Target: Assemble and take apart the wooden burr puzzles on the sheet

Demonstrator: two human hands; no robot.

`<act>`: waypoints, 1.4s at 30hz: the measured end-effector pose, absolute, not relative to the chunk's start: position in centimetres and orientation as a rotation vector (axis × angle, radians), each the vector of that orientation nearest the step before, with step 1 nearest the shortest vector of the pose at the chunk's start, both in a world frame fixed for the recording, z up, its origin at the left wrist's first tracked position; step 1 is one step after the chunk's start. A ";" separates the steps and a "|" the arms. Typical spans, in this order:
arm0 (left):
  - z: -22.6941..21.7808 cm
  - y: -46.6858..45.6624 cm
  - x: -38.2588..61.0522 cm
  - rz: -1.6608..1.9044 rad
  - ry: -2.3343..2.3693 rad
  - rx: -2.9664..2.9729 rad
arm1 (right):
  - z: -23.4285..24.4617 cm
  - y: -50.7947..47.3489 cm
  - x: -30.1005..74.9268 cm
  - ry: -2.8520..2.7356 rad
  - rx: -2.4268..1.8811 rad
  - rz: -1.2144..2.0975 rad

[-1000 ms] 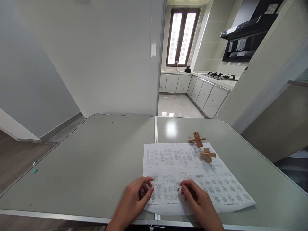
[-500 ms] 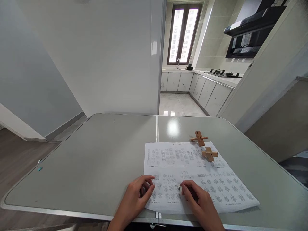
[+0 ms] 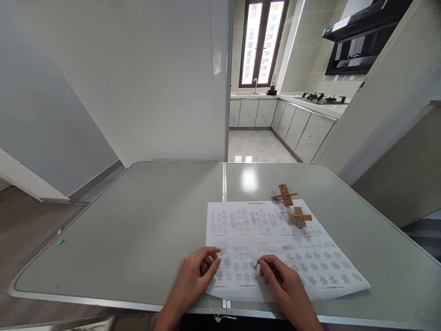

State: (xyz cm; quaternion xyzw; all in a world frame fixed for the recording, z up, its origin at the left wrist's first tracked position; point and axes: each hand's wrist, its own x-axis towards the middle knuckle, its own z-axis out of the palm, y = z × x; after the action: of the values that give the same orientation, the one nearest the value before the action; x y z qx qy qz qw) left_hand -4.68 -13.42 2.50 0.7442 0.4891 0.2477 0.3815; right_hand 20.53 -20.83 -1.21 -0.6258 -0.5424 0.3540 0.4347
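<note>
Head view: left hand (image 3: 195, 273) curls, fingertips apart, right hand (image 3: 283, 276) pinches a small piece (image 3: 256, 266) over paper (image 3: 234, 240) (print (image 3: 257, 203) illegibly small).

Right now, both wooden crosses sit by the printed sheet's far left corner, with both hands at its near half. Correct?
Wrong corner: the head view shows both wooden crosses by the printed sheet's far right corner, with left hand and right hand at its near half.
</note>
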 end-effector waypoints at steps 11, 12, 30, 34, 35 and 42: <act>2.2 -12.9 -4.3 0.644 1.266 1.908 | -0.9 -20.9 20.5 -1.317 -1.565 0.903; 2.3 -12.9 -4.2 0.646 1.274 1.909 | -1.0 -20.9 20.6 -1.322 -1.564 0.907; 2.4 -12.0 -3.0 0.787 1.468 1.689 | -0.7 -20.8 21.3 -1.335 -1.531 0.916; 2.9 -12.1 -2.7 0.786 1.548 1.613 | -0.5 -20.8 21.5 -1.350 -1.518 0.931; 3.0 -12.1 -2.7 0.784 1.562 1.594 | -0.4 -20.8 21.5 -1.345 -1.518 0.941; 2.7 -11.9 -2.8 0.793 1.621 1.528 | -0.3 -20.9 21.3 -1.322 -1.520 0.959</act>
State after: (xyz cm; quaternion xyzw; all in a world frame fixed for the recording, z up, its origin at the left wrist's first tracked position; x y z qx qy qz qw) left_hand -2.78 -11.88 2.71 0.5980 0.6344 0.3105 0.3789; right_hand 21.28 -20.89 -0.25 -0.6119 -0.5322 0.3859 0.4398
